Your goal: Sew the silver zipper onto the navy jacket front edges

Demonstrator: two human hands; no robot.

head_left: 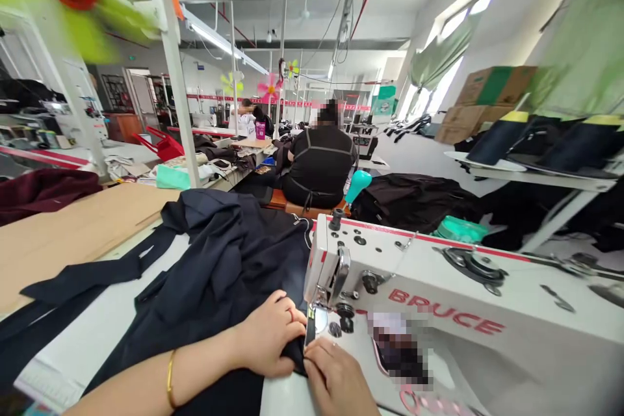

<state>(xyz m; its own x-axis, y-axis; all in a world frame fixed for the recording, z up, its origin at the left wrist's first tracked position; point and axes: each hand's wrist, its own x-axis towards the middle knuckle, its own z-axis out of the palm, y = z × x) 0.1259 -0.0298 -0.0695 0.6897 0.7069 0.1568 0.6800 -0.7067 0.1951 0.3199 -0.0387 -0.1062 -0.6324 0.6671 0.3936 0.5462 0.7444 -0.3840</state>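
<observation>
Dark navy fabric (219,260), rumpled and heaped in soft folds, spread away from the fingers and bunched beneath them. Pinched at its edge by left hand (266,335) and right hand (336,380), fingers closed on cloth, just before the sewing machine (439,312) needle.

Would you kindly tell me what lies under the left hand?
Dark navy fabric lies under the left hand, bunched beside the sewing machine. The table surface beneath it is covered by cloth.
</observation>
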